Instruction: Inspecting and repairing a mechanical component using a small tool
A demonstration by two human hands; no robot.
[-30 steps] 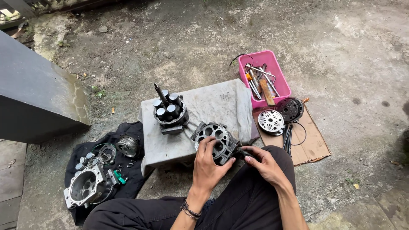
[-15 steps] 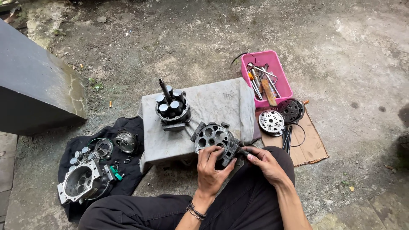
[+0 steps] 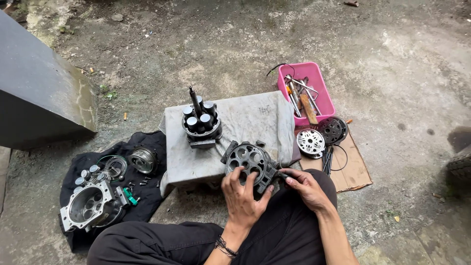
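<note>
fingers first: my left hand (image 3: pixel 244 196) has its fingers (image 3: pixel 237 172) spread and laid over the near face of the dark grey round metal plate with circular holes (image 3: pixel 251 159), thumb hooked at its right edge. my right hand (image 3: pixel 305 188) has its fingers pressed together, pinching a small dark part at the plate's right side; what that part is, i cannot tell. the plate sits tilted toward me, half on my lap, half against the front edge of the grey cloth-draped block (image 3: pixel 245 122) serving as my counter.

outward: on the block stands a dark cylinder block with upright pistons and a shaft (image 3: pixel 200 122), just behind and left of the plate, not touching it. right of the block, a pink plastic tray of hand tools (image 3: pixel 321 91); near it, on a sheet of brown cardboard (image 3: pixel 354 172), a silver perforated disc (image 3: pixel 311 142) and a black perforated disc (image 3: pixel 333 130). to my left, a black cloth on the ground (image 3: pixel 147 206) holds a silver cast metal housing (image 3: pixel 87 206) and small loose parts.

risks, my judgement: the plate is only partly supported, so a slack left grip could let it slide off my knee onto the concrete. the pinched part is small; if dropped it may vanish into gritty ground. dirt could foul the mating faces.
</note>
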